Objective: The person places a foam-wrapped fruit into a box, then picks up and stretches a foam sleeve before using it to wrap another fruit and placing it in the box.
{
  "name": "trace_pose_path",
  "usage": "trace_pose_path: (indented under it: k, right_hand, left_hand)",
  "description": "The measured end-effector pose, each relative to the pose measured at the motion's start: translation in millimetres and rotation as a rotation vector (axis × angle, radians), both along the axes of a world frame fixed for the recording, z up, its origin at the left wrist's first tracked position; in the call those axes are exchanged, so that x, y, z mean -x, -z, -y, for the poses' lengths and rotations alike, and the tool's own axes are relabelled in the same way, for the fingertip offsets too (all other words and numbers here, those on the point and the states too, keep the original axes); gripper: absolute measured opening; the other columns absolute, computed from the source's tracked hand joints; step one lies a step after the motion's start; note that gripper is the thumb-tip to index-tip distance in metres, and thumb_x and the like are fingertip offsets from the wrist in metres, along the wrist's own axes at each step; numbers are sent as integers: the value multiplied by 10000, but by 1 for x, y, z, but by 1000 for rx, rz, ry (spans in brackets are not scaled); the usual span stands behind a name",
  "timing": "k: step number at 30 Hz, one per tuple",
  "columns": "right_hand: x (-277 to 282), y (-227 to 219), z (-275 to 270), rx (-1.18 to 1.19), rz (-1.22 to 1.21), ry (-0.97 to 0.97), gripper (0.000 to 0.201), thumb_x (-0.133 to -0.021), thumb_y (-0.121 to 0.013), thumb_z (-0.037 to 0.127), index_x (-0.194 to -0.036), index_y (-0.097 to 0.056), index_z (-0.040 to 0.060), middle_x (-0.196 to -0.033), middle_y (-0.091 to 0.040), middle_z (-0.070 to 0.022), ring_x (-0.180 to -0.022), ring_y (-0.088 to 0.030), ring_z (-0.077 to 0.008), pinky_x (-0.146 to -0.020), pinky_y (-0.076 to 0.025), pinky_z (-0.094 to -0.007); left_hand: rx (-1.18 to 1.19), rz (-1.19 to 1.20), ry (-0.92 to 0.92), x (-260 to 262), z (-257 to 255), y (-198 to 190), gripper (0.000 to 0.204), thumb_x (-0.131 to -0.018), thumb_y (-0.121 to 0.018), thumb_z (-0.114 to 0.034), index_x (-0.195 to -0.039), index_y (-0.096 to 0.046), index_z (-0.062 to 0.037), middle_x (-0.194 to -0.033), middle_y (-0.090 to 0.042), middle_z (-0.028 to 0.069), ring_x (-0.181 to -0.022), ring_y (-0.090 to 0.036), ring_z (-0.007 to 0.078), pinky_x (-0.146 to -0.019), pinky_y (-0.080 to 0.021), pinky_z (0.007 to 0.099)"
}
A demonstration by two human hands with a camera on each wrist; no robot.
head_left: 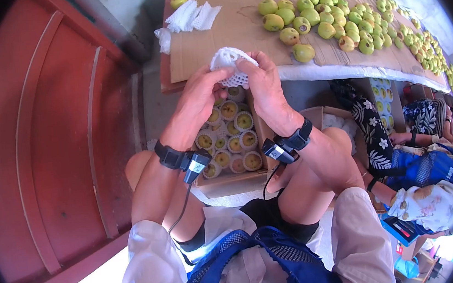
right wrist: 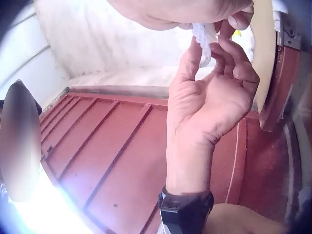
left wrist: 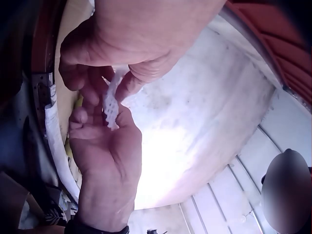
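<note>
Both hands hold a white foam net sleeve (head_left: 231, 63) over the near edge of the table. My left hand (head_left: 205, 88) pinches its left side between thumb and fingers, and my right hand (head_left: 265, 79) pinches the right side. From the left wrist, the foam net (left wrist: 112, 100) shows edge-on as a thin strip between the fingertips of both hands. The right wrist view shows the same strip (right wrist: 202, 46) with my left hand (right wrist: 214, 92) under it. Below the hands, a cardboard box (head_left: 231, 185) holds several apples (head_left: 244, 120) in white foam nets.
Flattened foam nets (head_left: 194, 16) lie at the left of the cardboard-covered table (head_left: 226, 31). Many loose green apples (head_left: 330, 20) spread along its right. A second carton (head_left: 315, 115) stands under the table. Red door panels (head_left: 43, 133) rise at left; another person (head_left: 423, 176) sits at right.
</note>
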State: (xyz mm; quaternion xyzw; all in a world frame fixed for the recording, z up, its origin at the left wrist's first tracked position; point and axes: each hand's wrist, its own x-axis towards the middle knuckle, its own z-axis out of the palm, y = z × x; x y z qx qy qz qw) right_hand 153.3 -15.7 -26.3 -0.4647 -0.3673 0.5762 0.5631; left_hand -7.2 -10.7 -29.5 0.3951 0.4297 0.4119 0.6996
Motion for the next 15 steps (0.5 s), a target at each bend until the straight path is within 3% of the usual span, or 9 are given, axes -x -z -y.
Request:
trace_pose_path:
  k: [2,5,8,11,15]
  right_hand:
    - [0,0,1,-17,29,6,253,-944,-633,135,-1113,-584,-47,-1038,-645,-107,-956,-592,-154,-859,-488,-306]
    - [0,-1,4,-41,52,12,246,-935,-630,124,-1105,-590,-49,-1028,-647,-105,-957,-588,-153,-868,-482,-302]
    - [-1,-2,5,-38,41,8,232,-926,-629,113,-1092,-597,-45,-1017,-649,-100,-942,-591,-147,-852,-483,-296]
    - [-2,-3,3,-20,-8,3,218,-918,-631,105,-1078,-604,-41,-1000,-655,-93,-922,-595,-140,-834,-484,-287]
    - [-6,-8,4,12,-17,-11,199,-911,-634,93,-1061,-610,-36,-970,-664,-80,-896,-600,-131,-811,-484,-276]
  left_hand:
    - [-17,-105,-22,1,-3,-1,360,-932,-686,-192,-1255,-619,-46,-1088,-671,-7,-872,-594,72,-680,-435,254]
    - [-147,-597,-229,-11,3,-10,349,-916,-668,-124,-1229,-603,16,-1086,-676,47,-858,-613,98,-703,-477,271]
    - [-234,-662,-229,-10,4,-9,377,-896,-672,-78,-1238,-572,44,-1125,-665,95,-954,-628,133,-786,-501,285]
    - [-192,-275,-213,-8,5,-6,425,-879,-675,-50,-1278,-550,28,-1168,-652,101,-1043,-627,161,-845,-504,299]
    - [-174,-111,-169,-3,6,-12,458,-872,-672,-24,-1308,-536,9,-1202,-643,95,-1078,-617,155,-868,-499,298]
